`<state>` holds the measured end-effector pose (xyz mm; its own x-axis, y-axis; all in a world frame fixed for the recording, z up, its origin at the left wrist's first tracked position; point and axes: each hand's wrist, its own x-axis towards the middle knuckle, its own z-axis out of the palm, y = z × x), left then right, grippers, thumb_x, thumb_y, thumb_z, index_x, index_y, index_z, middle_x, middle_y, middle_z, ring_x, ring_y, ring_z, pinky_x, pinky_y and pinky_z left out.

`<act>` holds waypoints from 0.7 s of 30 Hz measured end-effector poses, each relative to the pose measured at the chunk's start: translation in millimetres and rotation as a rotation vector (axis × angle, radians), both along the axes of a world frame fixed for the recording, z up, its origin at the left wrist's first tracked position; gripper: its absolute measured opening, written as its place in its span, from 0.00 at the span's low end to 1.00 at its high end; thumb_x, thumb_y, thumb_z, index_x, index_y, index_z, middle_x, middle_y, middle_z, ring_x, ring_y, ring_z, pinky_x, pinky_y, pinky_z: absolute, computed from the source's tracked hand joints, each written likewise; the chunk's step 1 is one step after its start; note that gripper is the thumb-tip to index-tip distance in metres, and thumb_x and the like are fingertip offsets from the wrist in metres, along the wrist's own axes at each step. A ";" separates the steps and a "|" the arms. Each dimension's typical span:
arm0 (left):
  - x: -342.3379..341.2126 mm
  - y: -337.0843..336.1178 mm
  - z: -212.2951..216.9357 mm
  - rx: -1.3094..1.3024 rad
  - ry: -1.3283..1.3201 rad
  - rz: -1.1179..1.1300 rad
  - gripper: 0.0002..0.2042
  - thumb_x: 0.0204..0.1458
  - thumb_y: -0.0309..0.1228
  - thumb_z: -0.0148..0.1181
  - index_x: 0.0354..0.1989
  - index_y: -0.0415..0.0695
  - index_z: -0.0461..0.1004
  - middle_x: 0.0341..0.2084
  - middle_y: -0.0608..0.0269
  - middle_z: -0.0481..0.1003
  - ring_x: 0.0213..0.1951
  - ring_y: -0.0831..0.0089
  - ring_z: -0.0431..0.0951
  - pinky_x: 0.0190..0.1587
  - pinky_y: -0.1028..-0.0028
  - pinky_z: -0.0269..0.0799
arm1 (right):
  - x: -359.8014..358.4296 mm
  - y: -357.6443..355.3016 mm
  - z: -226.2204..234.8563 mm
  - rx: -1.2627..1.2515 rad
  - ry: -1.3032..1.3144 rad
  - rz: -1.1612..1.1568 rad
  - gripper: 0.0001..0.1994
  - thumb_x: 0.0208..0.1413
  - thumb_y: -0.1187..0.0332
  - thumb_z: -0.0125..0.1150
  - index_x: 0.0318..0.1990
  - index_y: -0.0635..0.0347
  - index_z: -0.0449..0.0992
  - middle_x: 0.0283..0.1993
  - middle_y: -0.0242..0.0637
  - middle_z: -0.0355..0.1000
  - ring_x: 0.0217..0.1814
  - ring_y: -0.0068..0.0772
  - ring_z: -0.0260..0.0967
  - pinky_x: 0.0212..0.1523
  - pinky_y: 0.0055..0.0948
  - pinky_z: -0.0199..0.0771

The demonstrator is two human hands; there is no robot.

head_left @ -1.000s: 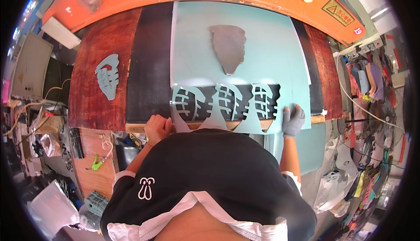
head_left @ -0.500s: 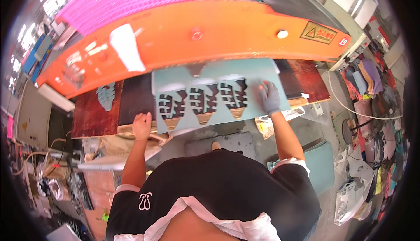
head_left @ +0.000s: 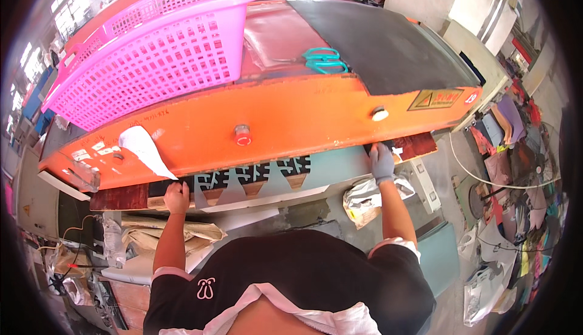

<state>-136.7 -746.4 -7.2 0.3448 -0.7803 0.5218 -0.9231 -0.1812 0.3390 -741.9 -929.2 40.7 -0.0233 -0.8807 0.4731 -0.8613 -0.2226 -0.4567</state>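
Observation:
A pale grey-green sheet [head_left: 340, 166] with several cut-out openings lies on a black board [head_left: 159, 187]. Its far part is hidden beneath the orange press beam [head_left: 303, 116]. Dark toothed shapes [head_left: 252, 172] show in the openings. My bare left hand [head_left: 177, 197] is closed on the black board's front edge, left of the sheet. At the sheet's right end, my right hand [head_left: 382, 162] in a grey glove has its fingers curled on the board's black edge.
A pink plastic basket [head_left: 152, 61] and turquoise-handled scissors [head_left: 326, 60] rest on top of the press. White paper [head_left: 144, 150] hangs on the beam's front. Below are brown wrapping paper [head_left: 173, 233] and a plastic bag [head_left: 370, 201]. Scrap piles [head_left: 504, 171] lie at right.
My view has tilted up, showing the press top. My right hand has gone from lying spread on the sheet to gripping the board's edge. More of the sheet is hidden under the beam.

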 end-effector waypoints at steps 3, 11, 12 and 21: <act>1.2 -9.7 5.3 -0.056 -0.018 -0.005 0.16 0.49 0.33 0.57 0.13 0.42 0.62 0.16 0.55 0.66 0.24 0.53 0.69 0.26 0.57 0.64 | -14.8 -6.5 -20.3 0.041 0.331 -0.116 0.14 0.54 0.59 0.48 0.29 0.59 0.75 0.34 0.46 0.73 0.40 0.50 0.69 0.41 0.47 0.67; 6.2 -9.5 14.1 0.260 0.058 0.061 0.18 0.52 0.41 0.54 0.17 0.40 0.70 0.28 0.46 0.74 0.41 0.50 0.73 0.40 0.55 0.69 | -23.9 -17.4 -29.0 0.048 0.254 -0.063 0.17 0.53 0.57 0.48 0.26 0.58 0.79 0.32 0.44 0.74 0.39 0.48 0.70 0.43 0.46 0.66; 7.5 -10.4 13.1 0.288 0.067 0.061 0.19 0.53 0.42 0.53 0.17 0.40 0.71 0.29 0.45 0.75 0.42 0.49 0.73 0.42 0.56 0.69 | -24.3 -16.3 -28.7 0.068 0.260 -0.072 0.17 0.53 0.56 0.48 0.26 0.58 0.79 0.32 0.44 0.74 0.39 0.48 0.70 0.43 0.46 0.66; -5.7 22.2 -0.7 0.162 -0.042 0.020 0.17 0.51 0.39 0.54 0.17 0.39 0.70 0.24 0.48 0.71 0.34 0.49 0.71 0.39 0.55 0.67 | -45.0 8.5 -39.6 0.190 0.261 -0.083 0.20 0.53 0.55 0.47 0.29 0.61 0.80 0.35 0.50 0.74 0.39 0.51 0.71 0.44 0.45 0.69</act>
<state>-142.5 -724.2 -7.9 0.3419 -0.8484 0.4042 -0.9315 -0.2490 0.2652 -786.8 -920.7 1.2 0.0017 -0.9541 0.2996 -0.9665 -0.0785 -0.2445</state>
